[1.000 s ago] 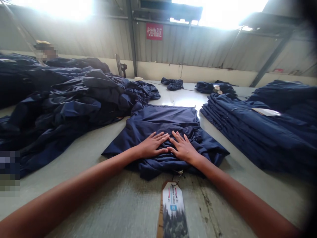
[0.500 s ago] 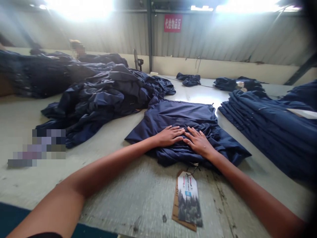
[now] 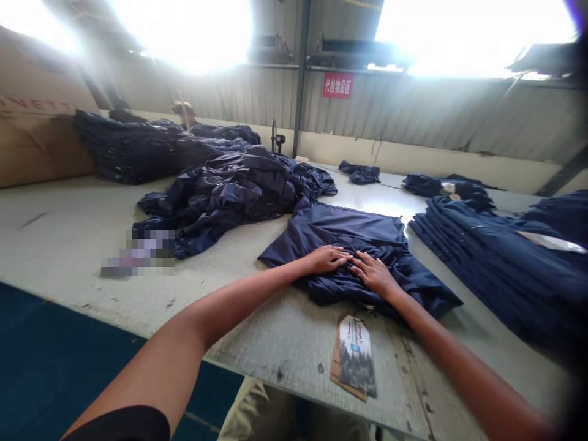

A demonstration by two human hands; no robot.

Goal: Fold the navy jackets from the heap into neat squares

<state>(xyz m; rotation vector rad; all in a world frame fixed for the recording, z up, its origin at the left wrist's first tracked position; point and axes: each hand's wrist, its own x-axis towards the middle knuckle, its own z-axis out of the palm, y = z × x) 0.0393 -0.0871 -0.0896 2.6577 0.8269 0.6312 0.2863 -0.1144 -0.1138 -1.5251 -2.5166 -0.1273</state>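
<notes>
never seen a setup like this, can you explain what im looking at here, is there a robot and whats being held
There is no robot here: these are a person's two bare hands. Every picture comes from one camera worn on that person's head, looking forward and down.

The left hand and right hand rest side by side on a navy garment, which lies on a pale worktable. Neither seems to lift it. Printed hang tags lie at its near edge.

To the left is a loose heap of dark garments, with a cardboard box at the far left. To the right is a stack of folded navy garments. A red sign is on the wall behind.
</notes>
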